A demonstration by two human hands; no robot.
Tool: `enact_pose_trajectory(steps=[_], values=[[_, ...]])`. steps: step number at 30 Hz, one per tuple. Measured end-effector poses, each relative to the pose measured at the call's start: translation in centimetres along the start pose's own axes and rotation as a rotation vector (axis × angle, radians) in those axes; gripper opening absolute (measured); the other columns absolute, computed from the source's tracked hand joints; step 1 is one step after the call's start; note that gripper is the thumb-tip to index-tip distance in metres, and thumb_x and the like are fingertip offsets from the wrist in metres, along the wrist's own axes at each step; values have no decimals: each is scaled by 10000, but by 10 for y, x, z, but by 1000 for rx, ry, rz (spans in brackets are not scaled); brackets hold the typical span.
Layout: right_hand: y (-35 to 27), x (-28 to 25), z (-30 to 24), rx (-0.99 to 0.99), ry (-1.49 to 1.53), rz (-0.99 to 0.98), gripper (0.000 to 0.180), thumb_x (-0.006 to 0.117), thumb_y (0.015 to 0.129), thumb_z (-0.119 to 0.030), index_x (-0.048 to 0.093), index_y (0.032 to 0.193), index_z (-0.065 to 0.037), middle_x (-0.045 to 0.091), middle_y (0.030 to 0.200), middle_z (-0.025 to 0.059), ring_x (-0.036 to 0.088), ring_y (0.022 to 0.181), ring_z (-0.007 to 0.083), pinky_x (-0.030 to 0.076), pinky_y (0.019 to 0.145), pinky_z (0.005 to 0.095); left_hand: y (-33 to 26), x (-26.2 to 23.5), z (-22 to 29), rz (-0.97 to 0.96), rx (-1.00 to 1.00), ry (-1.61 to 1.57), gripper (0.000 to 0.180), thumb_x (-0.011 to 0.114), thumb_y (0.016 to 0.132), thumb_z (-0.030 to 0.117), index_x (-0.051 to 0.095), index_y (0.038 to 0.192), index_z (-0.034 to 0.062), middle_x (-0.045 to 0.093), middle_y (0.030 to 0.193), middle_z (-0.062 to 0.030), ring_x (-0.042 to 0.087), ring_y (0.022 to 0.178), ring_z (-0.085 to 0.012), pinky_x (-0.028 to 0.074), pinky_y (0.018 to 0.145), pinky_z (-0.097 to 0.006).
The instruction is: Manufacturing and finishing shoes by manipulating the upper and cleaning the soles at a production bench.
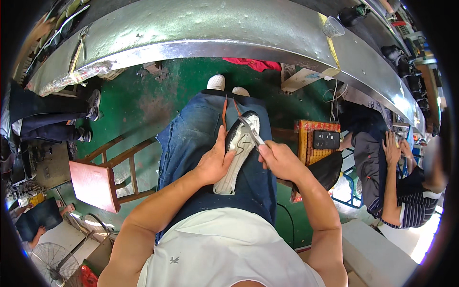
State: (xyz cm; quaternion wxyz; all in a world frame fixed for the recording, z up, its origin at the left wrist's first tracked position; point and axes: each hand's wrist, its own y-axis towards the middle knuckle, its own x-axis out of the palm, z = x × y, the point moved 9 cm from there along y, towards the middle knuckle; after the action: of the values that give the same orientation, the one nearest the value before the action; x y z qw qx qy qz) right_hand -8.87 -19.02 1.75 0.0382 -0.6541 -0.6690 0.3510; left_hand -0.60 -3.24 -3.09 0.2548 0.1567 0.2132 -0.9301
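A pale shoe (237, 160), bottom up with a black-edged toe, lies slantwise across my lap on dark blue cloth (196, 119). My left hand (216, 160) grips its left side, thumb over the underside and fingers stretched along the edge. In my right hand (279, 160) are silver metal pincers (254, 135), their curved head resting at the toe. A dark looping line shows on the shoe's underside. Two thin orange strips (224, 112) stick up beyond my left fingertips. Where the jaws meet the shoe is too small to make out.
A long metal bench (191, 28) crosses ahead, with a clear plastic cup (333, 27) on it. At left stands a wooden stool (93, 184). A black phone (326, 139) lies on a woven seat at right. A co-worker in a striped sleeve (416, 210) sits beyond it.
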Motion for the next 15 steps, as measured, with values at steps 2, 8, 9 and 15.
enact_pose_trajectory(steps=[2,8,9,15], values=[[-8,10,-13,-196,-49,92,398,487,1065,-355,572,1070,34,672,853,239,663,786,436,523,719,485,2,0,3,-17,-15,28,771,531,1023,298,135,1561,-88,399,1512,-343,484,1349,-468,405,1118,-431],[-28,13,-1,-17,-119,37,332,575,1018,-319,579,1022,13,664,843,250,648,811,463,497,720,509,10,-6,4,-168,-118,-155,796,675,962,268,246,1569,-19,499,1465,-279,511,1362,-337,372,1150,-367],[-38,9,0,-16,-121,31,332,575,1018,-319,579,1022,13,664,843,250,648,811,463,497,720,509,15,-11,4,-165,-122,-160,796,675,962,268,246,1569,-19,499,1465,-279,511,1362,-337,372,1150,-367],[-71,40,-10,-175,-317,-183,372,646,941,-174,595,1227,58,691,963,247,682,923,397,537,824,438,28,3,-14,-324,-224,-419,767,748,912,234,355,1528,2,551,1431,-197,526,1329,-277,389,1133,-353]])
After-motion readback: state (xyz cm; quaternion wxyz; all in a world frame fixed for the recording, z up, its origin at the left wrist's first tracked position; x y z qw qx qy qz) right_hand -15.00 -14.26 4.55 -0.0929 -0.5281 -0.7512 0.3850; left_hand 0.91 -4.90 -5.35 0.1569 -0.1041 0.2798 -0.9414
